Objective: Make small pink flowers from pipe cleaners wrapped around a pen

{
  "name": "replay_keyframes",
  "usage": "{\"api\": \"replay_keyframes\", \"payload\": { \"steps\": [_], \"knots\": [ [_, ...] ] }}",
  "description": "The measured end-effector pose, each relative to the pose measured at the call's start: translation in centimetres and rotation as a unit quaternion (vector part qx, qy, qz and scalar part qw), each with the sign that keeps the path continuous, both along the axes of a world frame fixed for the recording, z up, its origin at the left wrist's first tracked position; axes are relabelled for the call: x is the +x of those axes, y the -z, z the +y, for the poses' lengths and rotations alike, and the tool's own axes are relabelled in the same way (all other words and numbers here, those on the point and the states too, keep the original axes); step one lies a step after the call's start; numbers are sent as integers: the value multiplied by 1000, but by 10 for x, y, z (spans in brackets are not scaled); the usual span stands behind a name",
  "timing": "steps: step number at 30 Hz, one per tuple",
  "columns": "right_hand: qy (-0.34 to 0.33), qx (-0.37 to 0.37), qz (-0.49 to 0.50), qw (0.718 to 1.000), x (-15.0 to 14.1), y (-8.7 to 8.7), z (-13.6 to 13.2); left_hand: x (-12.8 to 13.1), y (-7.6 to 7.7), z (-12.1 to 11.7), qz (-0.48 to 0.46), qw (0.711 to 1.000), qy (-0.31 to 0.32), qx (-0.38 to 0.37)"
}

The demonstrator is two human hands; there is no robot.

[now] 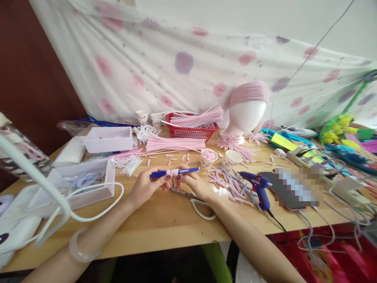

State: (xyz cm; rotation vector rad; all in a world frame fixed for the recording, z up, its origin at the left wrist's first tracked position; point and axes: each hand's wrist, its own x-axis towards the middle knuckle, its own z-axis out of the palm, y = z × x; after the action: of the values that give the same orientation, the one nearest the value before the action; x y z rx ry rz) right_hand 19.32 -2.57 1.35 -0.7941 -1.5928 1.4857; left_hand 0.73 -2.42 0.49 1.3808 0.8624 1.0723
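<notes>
A blue pen [188, 170] is held level above the table between both hands. Around its middle is coiled a short pale pink pipe cleaner [172, 172]. My left hand [149, 184] has its fingers closed on the pen's left part, thumb against the coil. My right hand [190, 182] pinches at the coil and the pen's right part from below; some fingertips are hidden. Below the hands lie scissors [203, 208] with pale handles, partly covered by my right hand. Cut pink and lilac pipe cleaner pieces [228, 182] are scattered right of my right hand.
A blue glue gun [260, 188] with a cord stands beside a phone [277, 192]. Paper cups [232, 158], a red basket [188, 131] and a foam head [246, 114] are farther back. A white tray [110, 184] and a white curved stand [44, 173] are at left.
</notes>
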Motion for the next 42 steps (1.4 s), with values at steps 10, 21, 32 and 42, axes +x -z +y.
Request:
{"api": "replay_keyframes", "payload": {
  "steps": [10,21,32,42],
  "knots": [
    [70,-83,180,978,-21,30,4,2,8,0,82,993,-17,82],
    [85,-131,253,955,-23,22,0,8,7,0,-39,998,39,-30],
    [111,-138,157,972,-24,24,0,4,19,-3,106,991,-59,49],
    [90,-12,46,995,-14,2,0,-2,-2,-8,238,948,-45,208]
  ]
}}
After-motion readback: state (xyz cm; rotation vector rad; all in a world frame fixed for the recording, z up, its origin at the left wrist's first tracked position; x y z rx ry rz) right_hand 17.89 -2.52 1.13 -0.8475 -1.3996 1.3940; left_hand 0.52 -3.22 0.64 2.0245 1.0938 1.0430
